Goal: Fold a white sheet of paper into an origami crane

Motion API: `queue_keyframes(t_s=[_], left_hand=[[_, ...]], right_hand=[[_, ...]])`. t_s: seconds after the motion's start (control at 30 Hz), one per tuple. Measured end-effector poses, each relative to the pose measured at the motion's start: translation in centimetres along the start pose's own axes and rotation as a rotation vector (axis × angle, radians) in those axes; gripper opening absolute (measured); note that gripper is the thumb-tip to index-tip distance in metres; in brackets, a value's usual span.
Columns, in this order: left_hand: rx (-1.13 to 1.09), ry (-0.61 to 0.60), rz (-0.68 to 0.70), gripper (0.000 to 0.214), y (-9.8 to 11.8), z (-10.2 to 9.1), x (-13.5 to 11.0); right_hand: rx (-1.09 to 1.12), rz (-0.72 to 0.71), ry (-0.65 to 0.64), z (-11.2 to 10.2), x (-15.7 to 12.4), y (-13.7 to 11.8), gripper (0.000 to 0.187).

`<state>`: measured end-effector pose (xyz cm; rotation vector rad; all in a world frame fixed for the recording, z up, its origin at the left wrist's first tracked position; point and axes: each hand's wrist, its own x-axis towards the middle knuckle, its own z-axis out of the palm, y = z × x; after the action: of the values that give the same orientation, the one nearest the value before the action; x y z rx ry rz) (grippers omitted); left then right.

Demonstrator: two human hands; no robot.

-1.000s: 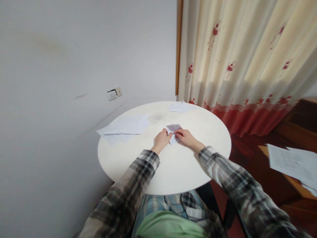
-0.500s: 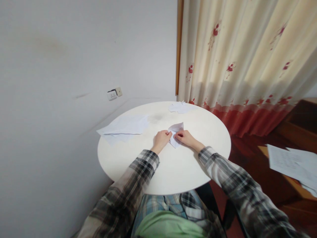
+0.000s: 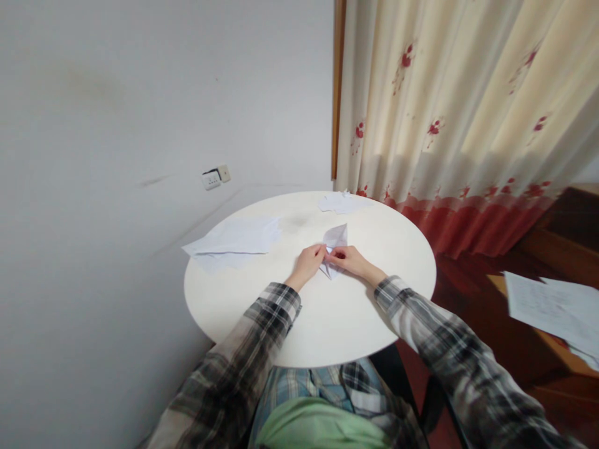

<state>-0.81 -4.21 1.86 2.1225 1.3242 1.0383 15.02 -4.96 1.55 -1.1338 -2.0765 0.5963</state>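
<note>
A small folded piece of white paper (image 3: 337, 236) is on the round white table, between my two hands. One pointed flap stands up at its far side, and a narrow tip points toward me. My left hand (image 3: 309, 260) grips its left edge with thumb and fingers closed. From the right, my right hand (image 3: 350, 259) pinches the paper near its middle, fingertips close to those of the left. The fingers hide the central folds.
The round white table (image 3: 299, 312) stands against the wall. Stacked white sheets (image 3: 234, 237) lie at its left, and paper pieces (image 3: 344, 202) at the far edge. A floral curtain (image 3: 449, 125) hangs behind. Printed papers (image 3: 547, 305) rest on wooden furniture at the right.
My right hand has shifted slightly left, bringing its fingertips close to my left hand's. The far flap of the paper stands higher, and the near part looks narrower.
</note>
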Motion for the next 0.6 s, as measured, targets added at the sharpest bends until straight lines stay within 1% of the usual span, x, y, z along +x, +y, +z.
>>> queue_keyframes(t_s=[0.2,0.33,0.43,0.53,0.6], left_hand=[[-0.106,-0.003,-0.017,0.036,-0.8,0.4,0.2],[-0.107,-0.017,-0.046,0.031,-1.1,0.6,0.3],[-0.112,-0.027,-0.034,0.021,-1.3,0.6,0.4],[-0.161,-0.065,0.003,0.011,-1.4,0.3,0.5],[-0.203,-0.120,0.012,0.008,-1.4,-0.1,0.6]], right_hand=[[-0.046,-0.001,0.019,0.1,0.1,0.1,0.035],[-0.064,0.018,0.028,0.0,0.1,0.1,0.021],[-0.083,0.017,0.015,0.0,0.1,0.3,0.015],[-0.099,0.002,0.002,0.0,0.2,0.4,0.013],[-0.114,-0.012,0.010,0.1,0.2,0.5,0.012]])
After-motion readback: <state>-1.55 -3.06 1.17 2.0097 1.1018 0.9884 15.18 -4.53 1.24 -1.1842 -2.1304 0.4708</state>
